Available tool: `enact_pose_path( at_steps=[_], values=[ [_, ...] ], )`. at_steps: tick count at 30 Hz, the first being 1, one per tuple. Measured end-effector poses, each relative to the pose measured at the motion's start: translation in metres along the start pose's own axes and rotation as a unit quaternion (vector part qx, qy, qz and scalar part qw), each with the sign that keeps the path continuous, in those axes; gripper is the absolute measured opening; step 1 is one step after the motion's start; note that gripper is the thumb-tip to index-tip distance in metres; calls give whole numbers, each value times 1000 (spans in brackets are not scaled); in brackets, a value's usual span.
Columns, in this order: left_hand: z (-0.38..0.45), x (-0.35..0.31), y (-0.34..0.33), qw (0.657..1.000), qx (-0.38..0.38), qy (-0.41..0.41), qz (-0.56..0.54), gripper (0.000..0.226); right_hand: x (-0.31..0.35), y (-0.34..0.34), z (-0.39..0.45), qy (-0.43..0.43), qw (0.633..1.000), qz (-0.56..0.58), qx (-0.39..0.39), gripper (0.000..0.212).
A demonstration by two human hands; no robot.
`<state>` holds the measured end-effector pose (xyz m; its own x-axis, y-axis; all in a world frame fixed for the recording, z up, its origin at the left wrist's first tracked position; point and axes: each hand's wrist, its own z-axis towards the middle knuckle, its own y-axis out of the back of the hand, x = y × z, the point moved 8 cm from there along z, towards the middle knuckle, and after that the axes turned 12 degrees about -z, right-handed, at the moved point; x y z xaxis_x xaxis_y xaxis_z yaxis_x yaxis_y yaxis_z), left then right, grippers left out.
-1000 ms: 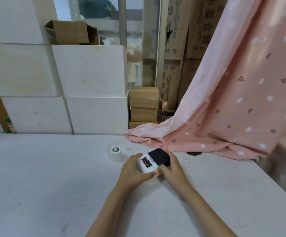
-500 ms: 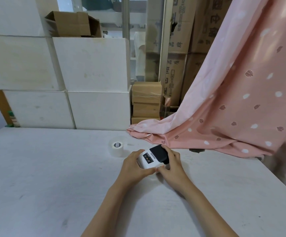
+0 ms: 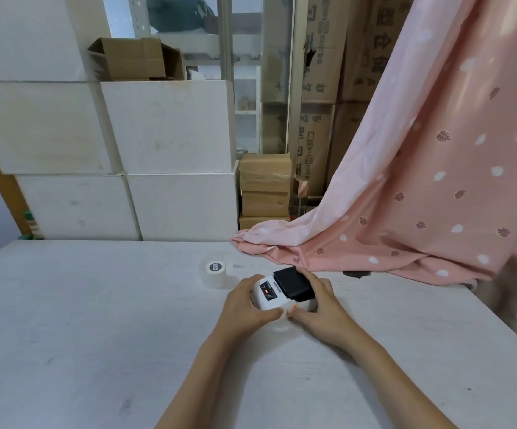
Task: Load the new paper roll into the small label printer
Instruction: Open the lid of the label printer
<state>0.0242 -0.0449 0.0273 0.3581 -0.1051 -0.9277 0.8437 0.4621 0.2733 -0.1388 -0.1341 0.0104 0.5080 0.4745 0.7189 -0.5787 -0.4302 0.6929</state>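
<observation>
I have the small white label printer with the black lid [image 3: 285, 291] sitting on the pale grey surface [image 3: 96, 320] right in front of me, both hands around it so it cannot skid while I work at its cover. My left hand [image 3: 244, 308] cups the near left corner, fingers curled against the white body, thumb lying along the front edge. My right hand [image 3: 322, 308] wraps the right side, fingers up beside the black lid, thumb meeting the left thumb at the front edge near a small orange spot; that may be a latch, though it is too small to be sure. Both grips are closed snugly on the printer, not spread. The lid looks down, so I judge the compartment is not yet open. The new white paper roll with the dark core [image 3: 214, 273] stands apart on the surface, just beyond and left of the printer, untouched and within easy reach. The pink spotted cloth [image 3: 405, 212] drapes onto the surface behind, clear of my hands.
</observation>
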Motion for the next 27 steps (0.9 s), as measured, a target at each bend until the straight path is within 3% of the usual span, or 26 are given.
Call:
enact_pose_path(
  at_steps=[5, 7, 11, 14, 22, 27],
  values=[
    [0, 3, -6, 999, 40, 16, -3, 61, 0, 21, 11, 19, 992, -88, 85, 127],
    [0, 4, -7, 999, 50, 19, -5, 62, 8, 25, 14, 18, 983, -139, 117, 130],
    [0, 2, -8, 998, 61, 16, -9, 53, 25, 29, 22, 29, 963, -226, 143, 99],
    [-1, 0, -7, 998, 66, 13, -13, 49, 25, 29, 28, 27, 960, -236, 148, 93],
    [-1, 0, -8, 997, 71, 5, -11, 50, 7, 56, 17, -13, 994, -63, 83, 80],
    [-3, -3, -8, 997, 72, 3, -23, 47, -13, 69, 4, -36, 998, 1, 47, 46]
  ],
)
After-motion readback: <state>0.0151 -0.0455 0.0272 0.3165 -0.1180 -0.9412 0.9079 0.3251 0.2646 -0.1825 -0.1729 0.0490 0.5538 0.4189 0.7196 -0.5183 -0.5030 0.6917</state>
